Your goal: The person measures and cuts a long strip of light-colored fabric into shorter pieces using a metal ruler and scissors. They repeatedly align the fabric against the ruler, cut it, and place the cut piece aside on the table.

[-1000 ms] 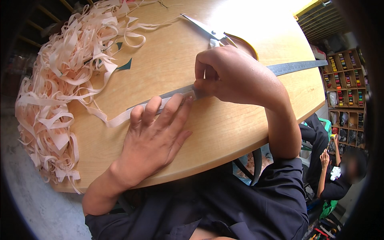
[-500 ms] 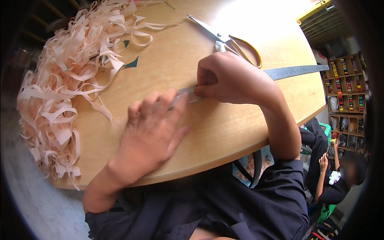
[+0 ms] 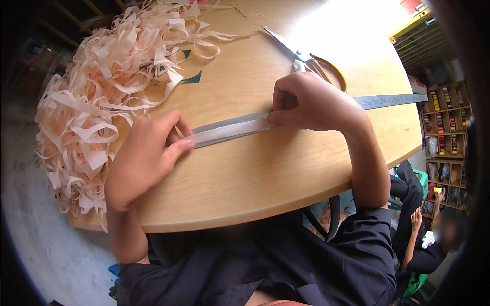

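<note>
A long metal ruler (image 3: 390,101) lies across the wooden table, running beneath both of my hands. Along its left part stretches a pale fabric strip (image 3: 229,131), flat and straight between my hands. My left hand (image 3: 145,155) pinches the strip's left part between thumb and fingers, close to the ruler's end. Fingers curled, my right hand (image 3: 316,102) pinches the strip farther right over the ruler. Just beyond the right hand rest scissors (image 3: 303,55) with yellow handles, their blades pointing to the far left. A small white piece (image 3: 299,66) lies by the handles.
A big heap of pale pink fabric strips (image 3: 76,122) covers the table's left side and hangs over its edge. Dark green scraps (image 3: 193,78) lie beside it. At right, a person (image 3: 431,237) sits near a shelf of thread spools (image 3: 446,120).
My left hand has slid left, away from my right hand, and now pinches the fabric strip. More of the strip and ruler shows between the hands. The right hand keeps its pinch.
</note>
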Action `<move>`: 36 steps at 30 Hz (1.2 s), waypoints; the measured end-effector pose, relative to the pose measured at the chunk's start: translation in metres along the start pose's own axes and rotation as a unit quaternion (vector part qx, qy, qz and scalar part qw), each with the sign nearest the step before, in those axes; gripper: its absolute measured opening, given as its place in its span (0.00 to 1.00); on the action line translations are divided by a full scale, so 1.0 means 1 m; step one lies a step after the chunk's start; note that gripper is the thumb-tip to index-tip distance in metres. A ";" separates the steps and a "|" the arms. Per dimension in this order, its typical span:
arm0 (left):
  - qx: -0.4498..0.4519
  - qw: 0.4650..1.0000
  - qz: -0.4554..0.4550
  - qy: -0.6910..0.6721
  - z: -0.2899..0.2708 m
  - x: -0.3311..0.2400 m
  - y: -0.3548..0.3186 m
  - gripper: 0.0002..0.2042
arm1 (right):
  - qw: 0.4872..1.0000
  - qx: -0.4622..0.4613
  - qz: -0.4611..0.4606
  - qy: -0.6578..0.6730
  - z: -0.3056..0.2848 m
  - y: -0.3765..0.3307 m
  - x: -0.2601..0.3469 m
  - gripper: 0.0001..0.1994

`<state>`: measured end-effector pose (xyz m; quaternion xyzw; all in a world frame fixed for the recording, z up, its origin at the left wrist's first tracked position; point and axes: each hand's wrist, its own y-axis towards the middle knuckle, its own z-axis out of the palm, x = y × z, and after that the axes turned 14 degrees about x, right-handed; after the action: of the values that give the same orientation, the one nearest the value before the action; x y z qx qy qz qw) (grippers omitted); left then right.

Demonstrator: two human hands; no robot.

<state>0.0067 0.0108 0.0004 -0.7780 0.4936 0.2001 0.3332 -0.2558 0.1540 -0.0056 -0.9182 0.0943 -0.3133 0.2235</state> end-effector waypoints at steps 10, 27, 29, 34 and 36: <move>0.066 0.996 -0.034 -0.047 -0.011 0.011 0.001 0.13 | 0.999 0.031 0.041 0.006 -0.007 -0.003 0.010 0.12; 0.053 0.992 -0.109 -0.041 -0.007 0.005 0.006 0.14 | 0.998 0.030 0.058 -0.001 -0.008 -0.004 0.015 0.11; 0.049 0.993 -0.098 -0.035 -0.006 0.005 0.007 0.14 | 0.998 0.030 0.059 -0.006 -0.008 -0.004 0.015 0.10; 0.063 0.993 -0.080 -0.052 -0.008 0.009 0.008 0.14 | 0.998 0.030 0.055 -0.003 -0.008 -0.005 0.012 0.10; 0.064 0.994 -0.070 -0.052 -0.010 0.010 0.007 0.14 | 0.999 0.027 0.045 -0.006 -0.007 -0.004 0.011 0.11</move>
<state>0.0043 -0.0049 -0.0018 -0.7765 0.4318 0.1842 0.4204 -0.2516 0.1517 0.0070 -0.9087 0.1257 -0.2996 0.2623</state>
